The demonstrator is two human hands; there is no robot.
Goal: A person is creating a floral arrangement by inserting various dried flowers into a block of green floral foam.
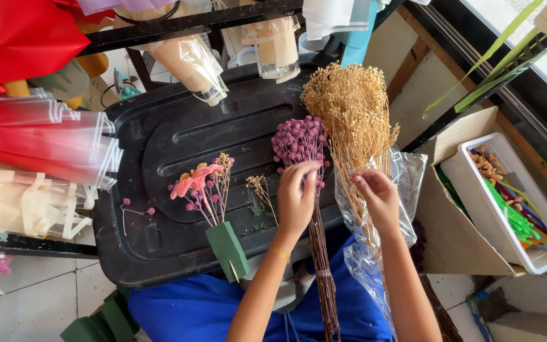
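Note:
My left hand (297, 197) grips a bundle of purple dried flowers (299, 140) just below its heads, the long brown stems running down toward my lap. My right hand (378, 197) pinches a stem of the golden dried bunch (352, 104), which stands in a clear plastic sleeve (406, 180). To the left, a green foam block (227, 249) holds a small arrangement with an orange-pink flower (195, 178), purple sprigs and beige sprigs. All of this rests over a black plastic lid (159, 145).
A loose purple sprig (135, 211) lies on the lid's left side. Rolls of red and cream wrapping sheets (39, 152) are stacked at left. A white bin of coloured sticks (508, 202) sits in a cardboard box at right. Green foam pieces (106, 320) lie on the tiled floor.

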